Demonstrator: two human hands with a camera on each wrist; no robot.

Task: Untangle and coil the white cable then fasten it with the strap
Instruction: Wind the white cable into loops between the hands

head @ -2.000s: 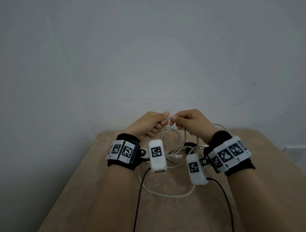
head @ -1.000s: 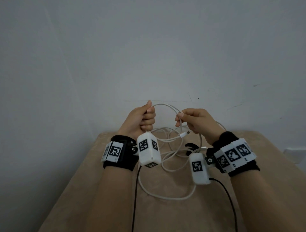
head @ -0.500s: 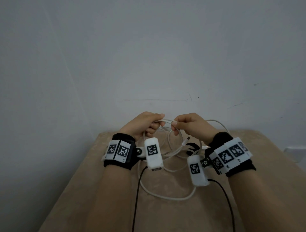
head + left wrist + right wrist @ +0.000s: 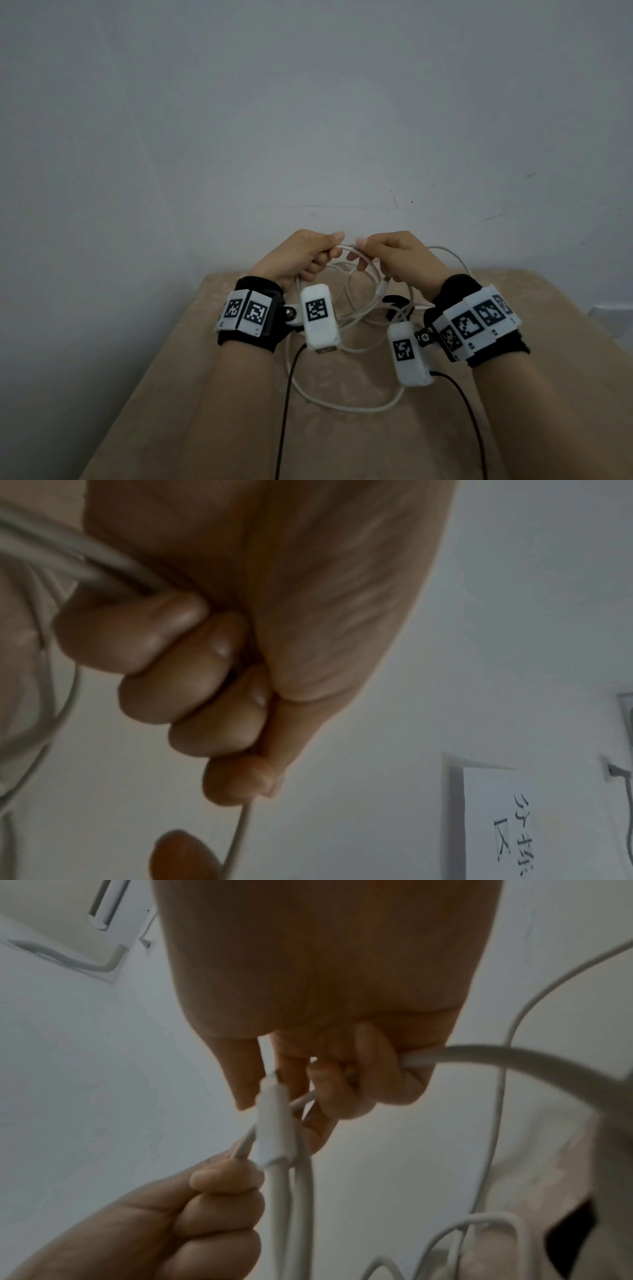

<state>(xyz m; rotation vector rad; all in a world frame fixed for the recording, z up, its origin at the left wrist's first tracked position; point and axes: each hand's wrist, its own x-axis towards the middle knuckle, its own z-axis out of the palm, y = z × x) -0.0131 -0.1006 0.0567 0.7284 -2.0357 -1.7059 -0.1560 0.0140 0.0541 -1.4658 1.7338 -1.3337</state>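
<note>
Beige cloth covers the table (image 4: 212,394), and on its near part lies a slack loop of the white cable (image 4: 342,404). Farther in, more loops hang tangled between the wrists, with the black strap (image 4: 394,303) lying just beyond them on the cloth. Past that, the left hand (image 4: 301,255) and right hand (image 4: 400,257), almost touching, each clench cable strands; its plug (image 4: 276,1123) dangles below the right fingers (image 4: 346,1093).

A white sheet (image 4: 534,823) on the wall carries handwritten Chinese characters, seen sideways; "分" and "区" are legible. The rest cannot be read.
</note>
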